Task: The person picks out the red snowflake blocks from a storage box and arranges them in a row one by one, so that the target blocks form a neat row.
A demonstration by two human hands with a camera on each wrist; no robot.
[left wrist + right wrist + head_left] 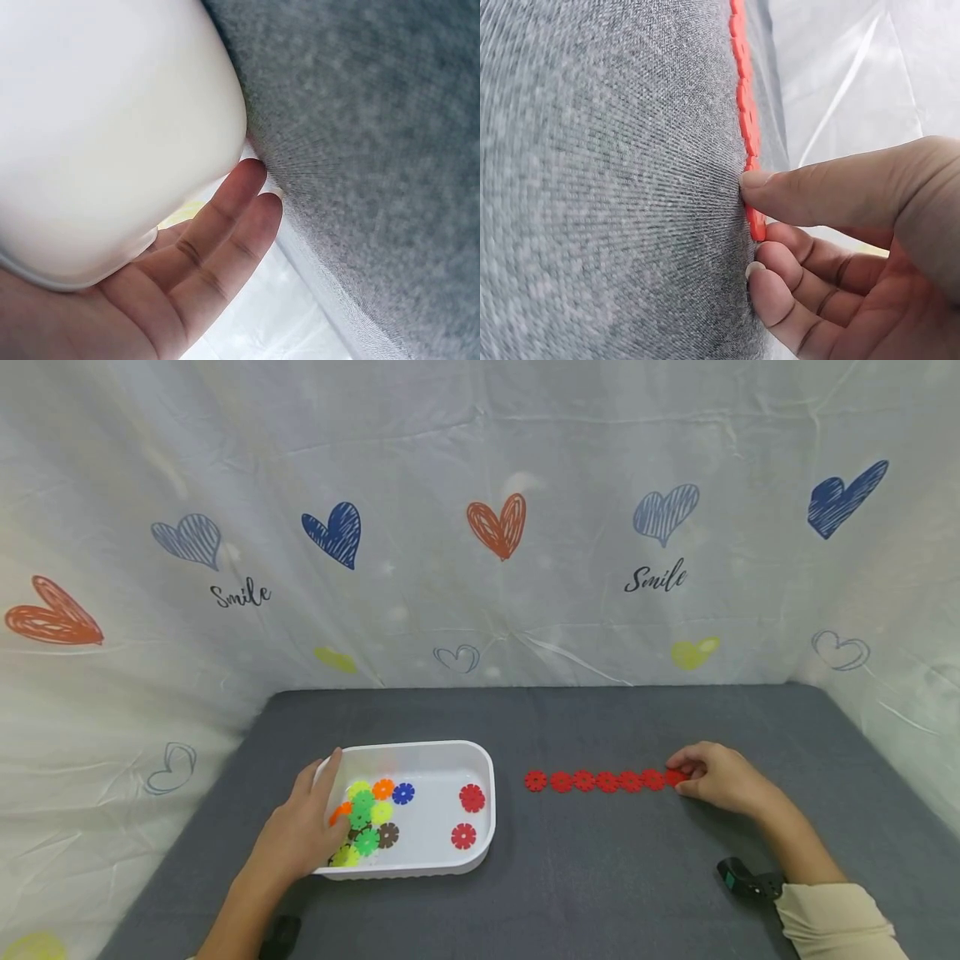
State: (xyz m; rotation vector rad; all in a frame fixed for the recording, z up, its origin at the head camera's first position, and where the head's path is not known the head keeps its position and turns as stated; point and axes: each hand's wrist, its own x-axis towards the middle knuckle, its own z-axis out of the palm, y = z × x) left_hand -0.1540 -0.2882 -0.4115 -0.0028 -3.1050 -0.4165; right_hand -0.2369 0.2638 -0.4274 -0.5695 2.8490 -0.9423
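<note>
A white plastic tray (442, 870) stands on the left half of the table. My left hand (302, 831) holds its left end, thumb over the rim and the other fingers along the outside wall; the left wrist view shows those fingers (217, 259) beside the tray. Farther right, several red notched flower-shaped discs (607, 782) lie edge to edge in a row. At the row's right end my right hand (726, 781) pinches the last red disc (757, 223) between thumb and fingers, low against the cloth. Part of that disc is hidden behind the thumb.
Inside the tray, green, yellow, orange, blue and brown discs (366, 841) crowd the left side, while two red discs (472, 798) lie at the right. Dark grey cloth (585, 877) covers the table. A white curtain (405, 443) with printed hearts hangs behind.
</note>
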